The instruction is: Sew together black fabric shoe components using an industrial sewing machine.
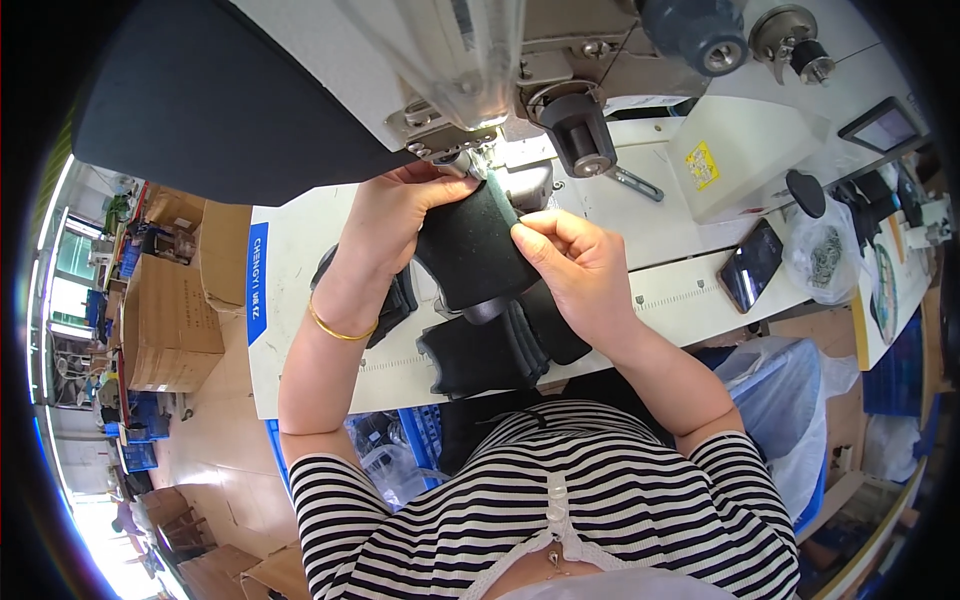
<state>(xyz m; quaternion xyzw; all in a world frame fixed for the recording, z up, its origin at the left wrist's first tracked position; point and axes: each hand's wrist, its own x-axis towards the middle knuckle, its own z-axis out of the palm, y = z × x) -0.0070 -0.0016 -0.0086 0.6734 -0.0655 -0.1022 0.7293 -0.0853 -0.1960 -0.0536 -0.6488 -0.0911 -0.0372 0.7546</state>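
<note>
A curved black padded fabric piece (468, 250) lies under the sewing machine's needle area (470, 163), its far edge right at the metal presser foot. With thumb and fingers, my left hand (398, 212) grips the piece's far left corner, close beside the foot. My right hand (580, 265) pinches the right edge between thumb and forefinger. Nearer my body, a stack of similar black pieces (485, 352) lies at the table's front edge. More black pieces (398, 300) sit partly hidden behind my left forearm.
A dark phone (750, 265) and a clear plastic bag (825, 262) lie on the table's right side. A small metal tool (636, 184) rests behind my right hand. Cardboard boxes (170, 325) stand left on the floor. A plastic-lined blue bin (785, 400) is at my right.
</note>
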